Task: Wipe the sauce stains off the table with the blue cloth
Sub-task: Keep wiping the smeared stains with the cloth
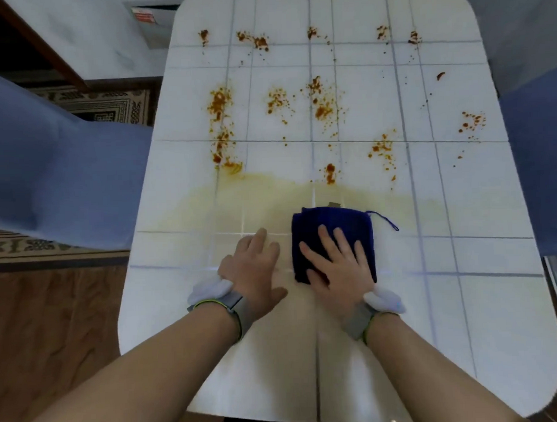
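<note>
A folded dark blue cloth [333, 228] lies on the white tiled table [479, 298] near its middle. My right hand [336, 265] presses flat on the cloth with straight, spread fingers. My left hand [254, 268] rests flat on the bare tabletop just left of the cloth. Orange-brown sauce stains [321, 105] are scattered in several patches over the far half of the table. A pale yellowish smear [226, 203] spreads across the table just beyond the cloth.
Blue upholstered chairs stand at the table's left side [58, 174] and right side [541, 170]. A patterned rug [109, 103] lies on the wooden floor [54, 329] to the left. A loose thread [385, 219] trails from the cloth's right corner.
</note>
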The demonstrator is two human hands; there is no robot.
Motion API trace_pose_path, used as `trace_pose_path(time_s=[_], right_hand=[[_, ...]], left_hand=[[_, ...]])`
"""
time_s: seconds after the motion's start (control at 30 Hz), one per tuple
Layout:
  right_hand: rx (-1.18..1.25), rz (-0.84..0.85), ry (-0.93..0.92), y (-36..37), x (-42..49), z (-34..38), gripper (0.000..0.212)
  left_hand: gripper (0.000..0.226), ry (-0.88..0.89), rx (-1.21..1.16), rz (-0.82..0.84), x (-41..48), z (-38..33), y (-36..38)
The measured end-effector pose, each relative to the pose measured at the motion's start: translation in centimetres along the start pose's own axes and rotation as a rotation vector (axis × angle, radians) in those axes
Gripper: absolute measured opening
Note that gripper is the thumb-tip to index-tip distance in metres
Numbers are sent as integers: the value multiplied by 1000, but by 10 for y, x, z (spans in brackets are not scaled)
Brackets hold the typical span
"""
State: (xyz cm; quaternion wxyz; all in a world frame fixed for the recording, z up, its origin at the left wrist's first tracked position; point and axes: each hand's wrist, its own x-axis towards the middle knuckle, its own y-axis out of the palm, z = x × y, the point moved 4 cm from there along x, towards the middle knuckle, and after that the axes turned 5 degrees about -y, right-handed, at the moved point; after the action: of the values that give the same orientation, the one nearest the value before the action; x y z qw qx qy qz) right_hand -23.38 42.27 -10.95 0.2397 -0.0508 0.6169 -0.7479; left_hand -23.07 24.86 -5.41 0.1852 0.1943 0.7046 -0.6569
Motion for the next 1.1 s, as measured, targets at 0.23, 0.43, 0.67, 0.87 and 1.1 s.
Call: trace_pose_path(time_s=[0.23,0.43,0.67,0.87,1.1], right_hand=[[83,-58,156,5,24,93,56],[19,-33,-47,9,58,95,50],[61,16,-59,12,84,169,52],[-13,38,-230,12,116,159,50],[26,167,-274,15,126,248,61]], left_hand=[[95,-87,-36,23,-8,65,-4],[104,-177,-29,50,-16,120,1],[95,-240,-70,57,-28,157,0],[97,-283,-57,56,-45,182,0],[108,-337,-123,43,-49,201,15]])
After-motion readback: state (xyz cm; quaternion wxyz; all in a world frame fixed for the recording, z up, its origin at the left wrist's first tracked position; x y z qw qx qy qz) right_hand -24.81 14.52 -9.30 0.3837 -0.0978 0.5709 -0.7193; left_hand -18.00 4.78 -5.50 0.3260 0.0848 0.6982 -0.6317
